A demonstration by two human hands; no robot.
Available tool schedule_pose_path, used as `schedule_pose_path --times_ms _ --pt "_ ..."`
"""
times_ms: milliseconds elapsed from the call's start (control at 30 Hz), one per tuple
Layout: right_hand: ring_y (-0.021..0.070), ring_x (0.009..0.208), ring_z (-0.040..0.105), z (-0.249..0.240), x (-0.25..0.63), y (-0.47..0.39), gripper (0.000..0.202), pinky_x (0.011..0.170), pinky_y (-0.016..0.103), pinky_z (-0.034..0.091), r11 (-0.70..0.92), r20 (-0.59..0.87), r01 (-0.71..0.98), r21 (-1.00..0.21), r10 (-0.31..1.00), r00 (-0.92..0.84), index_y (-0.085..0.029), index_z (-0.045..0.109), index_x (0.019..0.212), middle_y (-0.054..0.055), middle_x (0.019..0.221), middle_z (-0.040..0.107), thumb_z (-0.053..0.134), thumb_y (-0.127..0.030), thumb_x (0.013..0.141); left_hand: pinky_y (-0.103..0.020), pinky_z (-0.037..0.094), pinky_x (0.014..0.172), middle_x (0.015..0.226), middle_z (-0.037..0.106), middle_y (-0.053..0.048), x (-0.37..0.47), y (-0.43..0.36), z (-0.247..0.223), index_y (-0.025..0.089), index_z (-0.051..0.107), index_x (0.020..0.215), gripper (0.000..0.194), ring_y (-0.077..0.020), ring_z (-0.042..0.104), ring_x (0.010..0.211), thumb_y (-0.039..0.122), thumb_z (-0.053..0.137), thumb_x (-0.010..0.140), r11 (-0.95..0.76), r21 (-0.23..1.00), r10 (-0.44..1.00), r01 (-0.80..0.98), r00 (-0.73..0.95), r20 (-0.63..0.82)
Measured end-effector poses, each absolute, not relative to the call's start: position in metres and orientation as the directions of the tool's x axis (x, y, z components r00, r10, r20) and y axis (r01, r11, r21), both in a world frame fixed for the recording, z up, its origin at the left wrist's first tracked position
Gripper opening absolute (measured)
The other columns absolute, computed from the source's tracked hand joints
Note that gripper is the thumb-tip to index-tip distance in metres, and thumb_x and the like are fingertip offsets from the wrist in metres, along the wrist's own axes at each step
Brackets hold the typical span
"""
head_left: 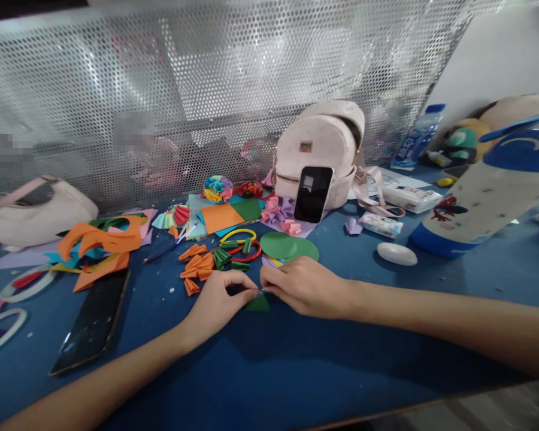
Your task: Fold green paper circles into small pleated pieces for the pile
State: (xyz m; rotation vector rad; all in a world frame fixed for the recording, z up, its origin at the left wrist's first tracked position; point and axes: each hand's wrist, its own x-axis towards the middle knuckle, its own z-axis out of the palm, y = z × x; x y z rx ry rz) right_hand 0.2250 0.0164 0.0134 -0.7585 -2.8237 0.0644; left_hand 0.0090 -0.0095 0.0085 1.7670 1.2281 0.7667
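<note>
My left hand [222, 299] and my right hand [308, 287] meet close above the blue table, thumbs and forefingers pinched together. Between them is a small green paper piece [257, 303], its tip at the fingertips and its wider edge hanging below. Part of it is covered by the fingers. Just beyond the right hand lie flat green paper circles [278, 245]. Folded orange paper pieces [200, 266] and folded dark green paper pieces [222, 258] are heaped beyond the left hand, near red and yellow scissor handles [250, 254].
A black phone [94, 320] lies at left beside orange paper scraps [101, 239]. Another phone [313, 194] leans on a pale backpack [317, 140]. At right stand a large bottle [485, 203] and a white oval case [397, 254]. A perforated metal screen [224, 78] closes the back.
</note>
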Motion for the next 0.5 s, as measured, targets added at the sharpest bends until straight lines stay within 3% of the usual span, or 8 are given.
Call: schedule_pose_path --times_ms 200,500 --pt "0.0155 0.056 0.051 0.0124 0.2253 0.0181 0.010 0.055 0.028 0.018 0.853 0.213 0.493 -0.170 0.520 -0.827 -0.018 0.051 0.101 0.004 0.071 0.066 0.041 -0.020 0.102 -0.028 0.043 0.072 0.075 0.071 -0.002 0.0093 -0.0101 0.0139 0.019 0.072 0.072 0.018 -0.0176 0.060 0.072 0.020 0.058 0.084 -0.329 0.797 0.906 0.506 0.408 0.115" --pt "0.0145 0.066 0.054 0.0161 0.2266 0.0179 0.004 0.058 0.024 0.027 0.824 0.295 0.431 -0.368 0.543 -0.786 -0.020 0.056 0.096 0.001 0.079 0.063 0.053 -0.018 0.098 -0.026 0.040 0.067 0.070 0.066 -0.001 0.0076 -0.0099 0.0117 0.017 0.065 0.066 0.016 -0.0153 0.057 0.069 0.023 0.066 0.081 -0.247 0.878 0.918 0.410 0.389 0.076"
